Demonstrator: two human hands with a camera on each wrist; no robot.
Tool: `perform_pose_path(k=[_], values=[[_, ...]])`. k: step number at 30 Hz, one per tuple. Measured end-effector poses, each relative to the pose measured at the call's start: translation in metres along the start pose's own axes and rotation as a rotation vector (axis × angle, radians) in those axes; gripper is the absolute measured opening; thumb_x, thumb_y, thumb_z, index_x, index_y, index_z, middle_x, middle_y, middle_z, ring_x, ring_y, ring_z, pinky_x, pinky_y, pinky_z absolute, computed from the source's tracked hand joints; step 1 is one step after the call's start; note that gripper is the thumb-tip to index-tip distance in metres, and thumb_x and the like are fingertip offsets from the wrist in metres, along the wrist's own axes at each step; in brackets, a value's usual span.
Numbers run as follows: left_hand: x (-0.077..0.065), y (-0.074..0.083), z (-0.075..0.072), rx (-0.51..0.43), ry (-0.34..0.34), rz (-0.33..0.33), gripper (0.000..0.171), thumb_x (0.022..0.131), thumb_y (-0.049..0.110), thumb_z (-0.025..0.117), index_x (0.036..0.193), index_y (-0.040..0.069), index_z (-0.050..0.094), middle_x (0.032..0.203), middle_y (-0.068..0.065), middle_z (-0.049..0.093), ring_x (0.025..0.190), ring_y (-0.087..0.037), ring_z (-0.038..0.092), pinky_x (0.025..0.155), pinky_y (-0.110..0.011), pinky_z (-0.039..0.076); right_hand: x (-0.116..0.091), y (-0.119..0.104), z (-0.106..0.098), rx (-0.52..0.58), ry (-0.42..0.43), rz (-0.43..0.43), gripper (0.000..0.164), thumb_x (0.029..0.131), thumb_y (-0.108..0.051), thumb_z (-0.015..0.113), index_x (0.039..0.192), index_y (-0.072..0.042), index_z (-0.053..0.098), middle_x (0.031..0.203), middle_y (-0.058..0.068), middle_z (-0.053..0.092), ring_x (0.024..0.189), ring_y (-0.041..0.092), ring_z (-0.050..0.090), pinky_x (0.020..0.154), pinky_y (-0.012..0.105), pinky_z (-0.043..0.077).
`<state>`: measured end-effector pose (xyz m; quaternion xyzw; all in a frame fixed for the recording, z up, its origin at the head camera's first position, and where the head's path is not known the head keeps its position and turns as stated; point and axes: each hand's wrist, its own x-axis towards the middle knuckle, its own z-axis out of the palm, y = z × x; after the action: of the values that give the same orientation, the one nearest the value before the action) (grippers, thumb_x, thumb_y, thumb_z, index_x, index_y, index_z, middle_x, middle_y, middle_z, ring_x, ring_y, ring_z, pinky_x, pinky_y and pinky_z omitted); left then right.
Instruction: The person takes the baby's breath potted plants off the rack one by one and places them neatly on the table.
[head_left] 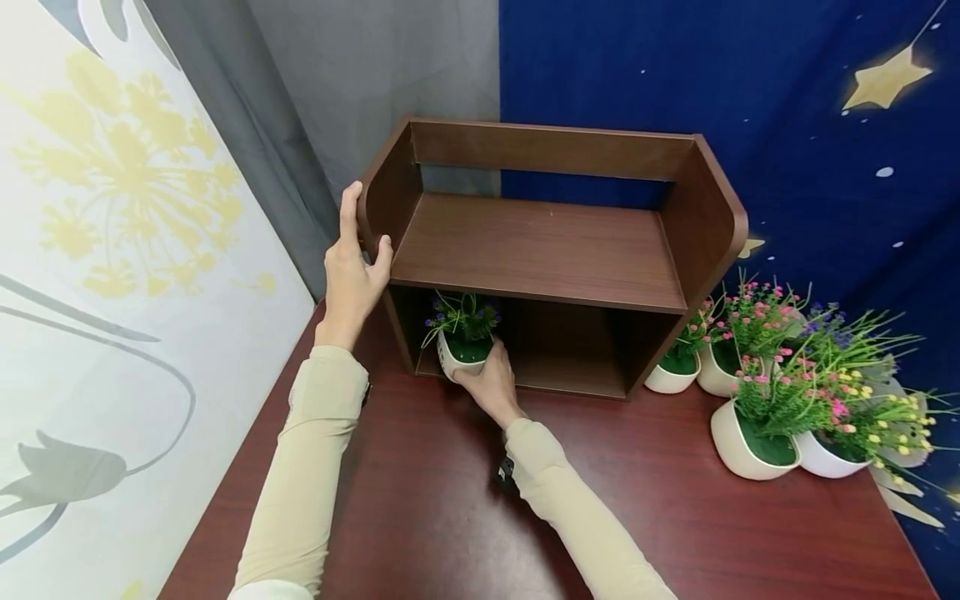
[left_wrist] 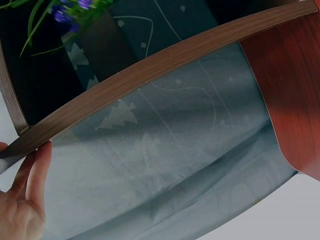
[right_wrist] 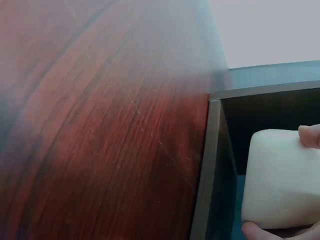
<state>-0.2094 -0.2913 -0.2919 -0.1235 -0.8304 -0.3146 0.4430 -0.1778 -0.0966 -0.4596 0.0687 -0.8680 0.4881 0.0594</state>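
A brown wooden shelf [head_left: 540, 250] with two levels stands on the table. My left hand [head_left: 351, 279] holds the front edge of its left side panel, thumb and fingers on either side of the board; in the left wrist view the fingers [left_wrist: 37, 175] reach along its outer face. Inside the lower compartment, at the left end, my right hand [head_left: 491, 382] grips a white flowerpot [head_left: 452, 360] with green grass and small purple flowers. The right wrist view shows the pot's smooth wall [right_wrist: 280, 180] between thumb and fingers, tilted within the opening; its underside is hidden in the head view.
Several white pots with pink, purple and yellow artificial flowers [head_left: 772, 392] cluster right of the shelf on the reddish-brown table [head_left: 420, 500]. A patterned white panel [head_left: 135, 250] borders the left side. Grey and blue curtains [head_left: 585, 67] hang behind.
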Motion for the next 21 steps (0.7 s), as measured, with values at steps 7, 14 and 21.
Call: perform_pose_path(k=[7, 14, 21], values=[[0.002, 0.000, 0.001, -0.001, -0.002, 0.011, 0.066, 0.089, 0.011, 0.055, 0.146, 0.022, 0.025, 0.067, -0.011, 0.048, 0.047, -0.018, 0.032, 0.051, -0.032, 0.031, -0.010, 0.002, -0.022, 0.018, -0.007, -0.003, 0.090, 0.069, -0.027, 0.078, 0.139, 0.005, 0.030, 0.127, 0.021, 0.047, 0.113, 0.032, 0.048, 0.091, 0.044, 0.039], [0.002, 0.003, 0.002, -0.003, 0.003, 0.013, 0.066, 0.088, 0.007, 0.055, 0.146, 0.020, 0.026, 0.077, -0.013, 0.053, 0.048, -0.018, 0.031, 0.051, -0.032, 0.031, -0.022, -0.001, -0.048, 0.035, -0.027, 0.012, 0.092, 0.068, -0.028, 0.079, 0.140, 0.002, 0.030, 0.128, 0.020, 0.047, 0.113, 0.032, 0.048, 0.091, 0.044, 0.040], [0.001, 0.001, -0.001, 0.002, -0.013, 0.005, 0.066, 0.090, 0.009, 0.055, 0.147, 0.020, 0.024, 0.090, -0.015, 0.054, 0.049, -0.018, 0.029, 0.052, -0.031, 0.030, -0.053, 0.005, -0.076, 0.036, -0.047, 0.039, 0.094, 0.069, -0.030, 0.079, 0.142, 0.001, 0.027, 0.133, 0.020, 0.045, 0.116, 0.033, 0.047, 0.091, 0.046, 0.039]])
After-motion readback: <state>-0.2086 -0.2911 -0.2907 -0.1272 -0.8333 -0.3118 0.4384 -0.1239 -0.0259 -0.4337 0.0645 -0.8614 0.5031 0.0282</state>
